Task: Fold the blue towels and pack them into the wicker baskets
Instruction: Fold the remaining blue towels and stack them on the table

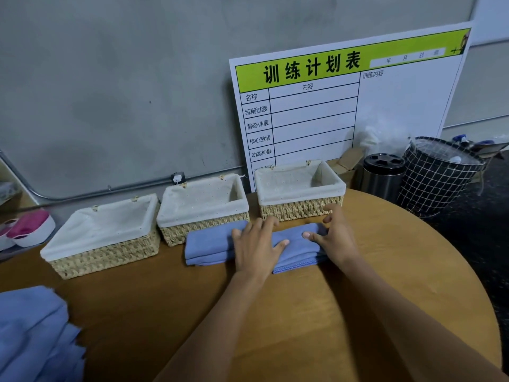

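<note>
both hands [257,244] [337,238], fingers spread, press flat the thick folded blue towel [212,244].

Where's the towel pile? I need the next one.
Head view, bottom-left corner: the towel pile lies on the table's near edge, in front of the left basket.
</note>
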The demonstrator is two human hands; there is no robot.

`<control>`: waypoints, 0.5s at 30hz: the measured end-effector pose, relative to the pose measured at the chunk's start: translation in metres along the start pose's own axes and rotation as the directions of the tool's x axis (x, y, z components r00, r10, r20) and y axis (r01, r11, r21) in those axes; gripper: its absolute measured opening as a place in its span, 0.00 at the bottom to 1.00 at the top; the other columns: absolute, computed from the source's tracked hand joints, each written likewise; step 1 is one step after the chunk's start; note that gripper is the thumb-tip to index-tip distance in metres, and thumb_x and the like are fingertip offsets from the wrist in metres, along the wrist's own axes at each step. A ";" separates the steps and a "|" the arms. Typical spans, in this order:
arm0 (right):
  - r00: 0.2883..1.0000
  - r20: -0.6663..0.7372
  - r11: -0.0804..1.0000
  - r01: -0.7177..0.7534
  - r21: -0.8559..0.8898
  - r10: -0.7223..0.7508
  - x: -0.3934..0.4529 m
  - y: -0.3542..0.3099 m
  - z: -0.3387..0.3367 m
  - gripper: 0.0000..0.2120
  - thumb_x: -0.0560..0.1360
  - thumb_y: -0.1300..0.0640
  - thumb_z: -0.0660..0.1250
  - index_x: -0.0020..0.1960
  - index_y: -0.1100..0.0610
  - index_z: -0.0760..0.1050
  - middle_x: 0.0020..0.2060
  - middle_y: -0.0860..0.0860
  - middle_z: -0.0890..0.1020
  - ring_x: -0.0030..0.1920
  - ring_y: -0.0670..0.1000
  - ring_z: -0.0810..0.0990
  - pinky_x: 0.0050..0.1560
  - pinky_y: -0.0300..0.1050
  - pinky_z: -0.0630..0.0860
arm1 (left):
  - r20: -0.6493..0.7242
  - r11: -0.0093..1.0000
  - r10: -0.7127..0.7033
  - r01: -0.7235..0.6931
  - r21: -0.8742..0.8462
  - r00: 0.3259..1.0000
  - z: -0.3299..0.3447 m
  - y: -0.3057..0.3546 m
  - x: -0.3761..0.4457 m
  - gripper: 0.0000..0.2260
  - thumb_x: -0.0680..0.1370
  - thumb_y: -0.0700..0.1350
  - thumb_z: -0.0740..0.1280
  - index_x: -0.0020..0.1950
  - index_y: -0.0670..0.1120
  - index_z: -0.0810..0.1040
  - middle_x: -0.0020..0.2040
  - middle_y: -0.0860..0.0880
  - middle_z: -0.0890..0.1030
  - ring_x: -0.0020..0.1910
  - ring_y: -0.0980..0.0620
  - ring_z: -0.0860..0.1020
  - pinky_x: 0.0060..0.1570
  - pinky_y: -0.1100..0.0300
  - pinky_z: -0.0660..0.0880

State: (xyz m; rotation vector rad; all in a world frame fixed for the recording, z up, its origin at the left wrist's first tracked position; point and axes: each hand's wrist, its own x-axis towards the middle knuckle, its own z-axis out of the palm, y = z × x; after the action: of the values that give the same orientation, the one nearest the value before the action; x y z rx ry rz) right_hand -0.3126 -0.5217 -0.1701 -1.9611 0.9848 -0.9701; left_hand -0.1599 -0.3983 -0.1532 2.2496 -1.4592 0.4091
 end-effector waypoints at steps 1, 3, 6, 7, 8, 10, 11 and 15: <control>1.000 -0.016 1.000 0.004 -0.005 -0.004 0.005 0.003 0.002 0.35 0.69 0.56 0.79 0.68 0.57 0.64 0.55 0.53 0.71 0.55 0.53 0.73 0.50 0.45 0.70 | -0.006 1.000 0.008 -0.008 0.019 1.000 0.002 -0.001 0.006 0.17 0.76 0.65 0.66 0.58 0.57 0.71 0.51 0.57 0.79 0.53 0.51 0.77 0.48 0.51 0.64; 0.999 -0.044 0.999 0.031 -0.030 -0.032 0.010 0.005 0.008 0.33 0.69 0.55 0.80 0.65 0.58 0.65 0.54 0.52 0.70 0.55 0.53 0.72 0.49 0.44 0.68 | -0.010 0.998 0.018 -0.017 0.055 1.000 0.003 -0.005 0.014 0.17 0.76 0.65 0.65 0.57 0.57 0.70 0.50 0.56 0.79 0.52 0.51 0.76 0.50 0.51 0.65; 0.995 -0.076 0.996 0.053 -0.067 -0.058 0.022 0.007 0.014 0.31 0.69 0.53 0.80 0.63 0.58 0.66 0.56 0.53 0.70 0.55 0.52 0.71 0.50 0.44 0.69 | -0.031 0.993 0.036 -0.032 0.115 0.999 0.010 -0.010 0.025 0.16 0.77 0.66 0.64 0.55 0.56 0.69 0.48 0.56 0.79 0.50 0.50 0.76 0.51 0.51 0.66; 0.995 -0.085 0.995 0.053 -0.087 -0.061 0.025 0.007 0.016 0.31 0.68 0.52 0.80 0.63 0.58 0.66 0.57 0.54 0.71 0.54 0.52 0.72 0.50 0.46 0.71 | -0.042 0.991 0.045 -0.040 0.125 0.998 0.012 -0.011 0.028 0.16 0.77 0.65 0.65 0.53 0.56 0.70 0.46 0.56 0.79 0.48 0.50 0.76 0.50 0.51 0.66; 0.993 -0.094 0.992 0.056 -0.112 -0.067 0.027 0.007 0.017 0.32 0.68 0.51 0.80 0.63 0.58 0.66 0.57 0.54 0.71 0.53 0.52 0.72 0.49 0.49 0.74 | -0.055 0.990 0.055 -0.048 0.135 0.997 0.014 -0.014 0.030 0.15 0.76 0.65 0.65 0.52 0.56 0.70 0.46 0.56 0.79 0.48 0.50 0.76 0.48 0.51 0.66; 0.989 -0.111 0.982 0.076 -0.174 -0.097 0.031 0.008 0.020 0.33 0.68 0.49 0.80 0.62 0.57 0.65 0.56 0.54 0.70 0.49 0.54 0.74 0.43 0.52 0.75 | -0.071 0.986 0.063 -0.052 0.156 0.995 0.018 -0.020 0.034 0.14 0.76 0.65 0.65 0.51 0.57 0.70 0.45 0.57 0.80 0.47 0.50 0.75 0.46 0.51 0.66; 0.986 -0.116 0.974 0.095 -0.207 -0.121 0.033 0.008 0.022 0.33 0.67 0.48 0.79 0.62 0.58 0.65 0.56 0.54 0.70 0.46 0.54 0.74 0.38 0.50 0.74 | -0.080 0.987 0.059 -0.046 0.153 0.995 0.020 -0.023 0.036 0.14 0.76 0.65 0.66 0.50 0.57 0.71 0.45 0.57 0.80 0.47 0.51 0.76 0.46 0.52 0.66; 0.977 -0.123 0.951 0.137 -0.277 -0.176 0.042 0.009 0.029 0.33 0.67 0.46 0.79 0.60 0.57 0.64 0.53 0.52 0.69 0.41 0.52 0.70 0.30 0.37 0.59 | -0.110 0.994 0.018 -0.006 0.106 0.994 0.025 -0.029 0.041 0.14 0.75 0.65 0.68 0.49 0.57 0.72 0.44 0.57 0.81 0.47 0.51 0.76 0.46 0.51 0.67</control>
State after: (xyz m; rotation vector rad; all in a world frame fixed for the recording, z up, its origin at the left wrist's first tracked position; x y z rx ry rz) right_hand -0.2731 -0.5543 -0.1782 -2.2454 1.1015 -1.1321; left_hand -0.1165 -0.4325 -0.1617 2.2609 -1.4258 0.6188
